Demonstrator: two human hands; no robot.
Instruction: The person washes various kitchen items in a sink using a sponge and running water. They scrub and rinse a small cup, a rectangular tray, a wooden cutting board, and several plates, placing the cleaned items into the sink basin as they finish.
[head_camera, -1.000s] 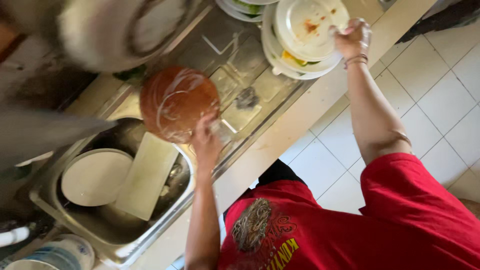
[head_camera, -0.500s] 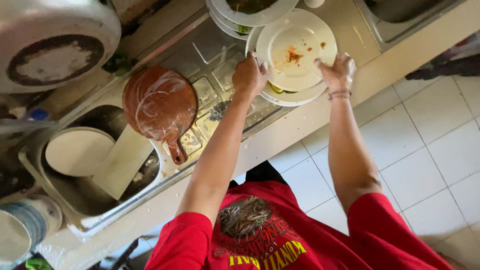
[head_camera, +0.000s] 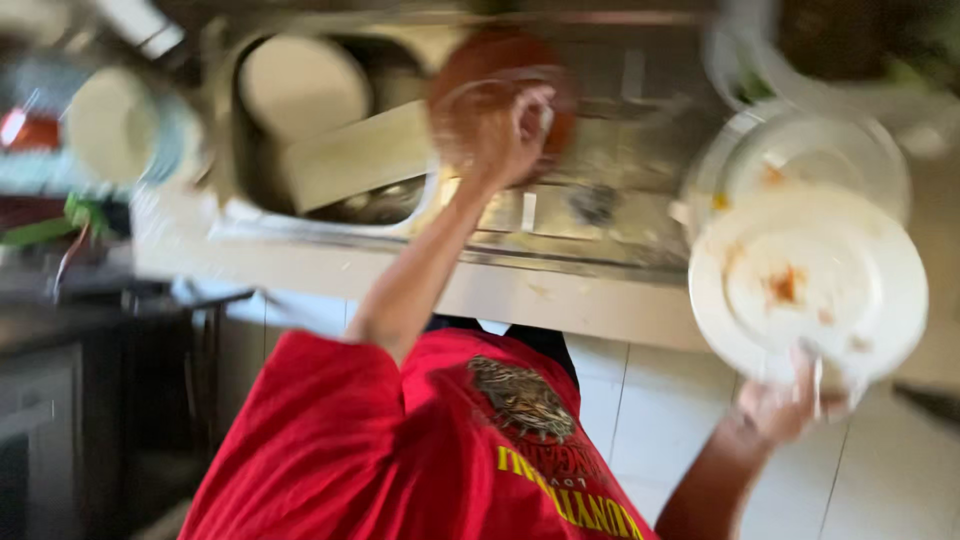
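The left hand (head_camera: 510, 130) is raised, arm stretched forward, fingers curled. The right hand (head_camera: 790, 405) is held lower, fingers closed in a grip.

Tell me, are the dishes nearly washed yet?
Not nearly. Nothing looks clean yet. In hand: the right hand holds a sauce-stained white plate, and the left hand is on the brown wooden board. Left: the dirty plate stack and the dishes in the sink.

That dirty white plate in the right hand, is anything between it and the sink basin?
Yes. Between the dirty white plate in the right hand and the sink basin are the left hand and the brown round board at it. Dishes already lie in the basin.
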